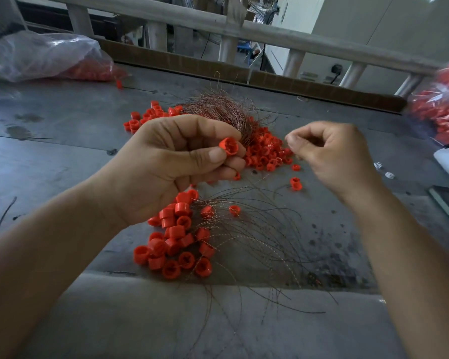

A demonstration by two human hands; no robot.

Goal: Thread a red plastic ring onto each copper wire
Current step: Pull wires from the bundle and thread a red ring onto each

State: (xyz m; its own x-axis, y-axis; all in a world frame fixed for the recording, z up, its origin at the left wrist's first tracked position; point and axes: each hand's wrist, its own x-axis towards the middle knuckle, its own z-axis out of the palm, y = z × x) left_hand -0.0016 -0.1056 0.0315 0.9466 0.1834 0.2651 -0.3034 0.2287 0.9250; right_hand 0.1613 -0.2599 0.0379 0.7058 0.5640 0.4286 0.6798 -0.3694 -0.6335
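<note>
Left hand pinches red ring; right hand pinched, on copper wire? can't tell; turn bore twd right, feed tip straight thru.

Bare grey table open at left and near edge, loose red rings and copper wire bundle crowding centre, threaded rings nearer, plastic bag far left, second bag at right.

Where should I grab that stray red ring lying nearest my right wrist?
Pinch the stray red ring across its outer wall, coming straight down from above with the right hand. It lies clear of the loose pile, so fingertips should fit on both sides.
</note>
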